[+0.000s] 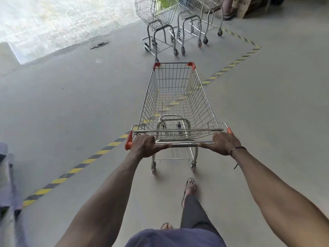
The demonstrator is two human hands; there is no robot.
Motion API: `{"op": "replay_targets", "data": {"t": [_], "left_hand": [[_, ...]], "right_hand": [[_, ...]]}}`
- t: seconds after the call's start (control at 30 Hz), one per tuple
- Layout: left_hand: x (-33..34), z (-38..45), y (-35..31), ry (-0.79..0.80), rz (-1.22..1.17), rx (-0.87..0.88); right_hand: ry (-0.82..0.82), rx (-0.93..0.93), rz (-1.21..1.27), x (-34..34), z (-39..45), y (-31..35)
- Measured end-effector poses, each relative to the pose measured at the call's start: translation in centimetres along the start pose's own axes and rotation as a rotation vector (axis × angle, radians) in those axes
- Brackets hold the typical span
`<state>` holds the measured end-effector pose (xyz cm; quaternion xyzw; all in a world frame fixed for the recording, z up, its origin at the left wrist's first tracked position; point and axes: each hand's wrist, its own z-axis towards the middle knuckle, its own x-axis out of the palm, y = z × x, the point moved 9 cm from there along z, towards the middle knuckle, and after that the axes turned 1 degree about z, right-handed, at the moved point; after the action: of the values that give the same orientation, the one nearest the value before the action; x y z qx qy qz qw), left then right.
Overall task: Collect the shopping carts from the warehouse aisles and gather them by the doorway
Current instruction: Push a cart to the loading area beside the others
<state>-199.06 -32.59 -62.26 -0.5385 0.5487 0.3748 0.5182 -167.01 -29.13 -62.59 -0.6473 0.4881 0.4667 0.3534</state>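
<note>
An empty wire shopping cart (178, 97) with orange corner caps stands right in front of me on the grey floor. My left hand (145, 146) grips the left end of its metal handle bar (185, 144). My right hand (223, 143) grips the right end. Ahead, near the bright doorway (53, 24), stand three parked carts: one (156, 16) straight ahead, a second (189, 13) to its right, and a third (211, 8) further right, cut off by the top edge.
A yellow-and-black hazard stripe (76, 169) crosses the floor diagonally under the cart and bends at the upper right. A small dark object (98, 45) lies on the floor near the doorway. Wooden boards (243, 8) lean at the top right. A blurred bluish shape (7, 175) fills the left edge.
</note>
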Motion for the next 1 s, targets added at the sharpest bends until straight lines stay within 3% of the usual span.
{"op": "replay_targets", "data": {"t": [0.7, 1.0], "left_hand": [[-7.9, 33.9, 8.8, 0.004, -0.043, -0.349], [-11.3, 49.2, 17.6, -0.004, -0.039, -0.386]], "right_hand": [[0.009, -0.324, -0.063, -14.4, 43.6, -5.9], [-0.031, -0.396, -0.078, -20.1, 62.3, -3.9]]}}
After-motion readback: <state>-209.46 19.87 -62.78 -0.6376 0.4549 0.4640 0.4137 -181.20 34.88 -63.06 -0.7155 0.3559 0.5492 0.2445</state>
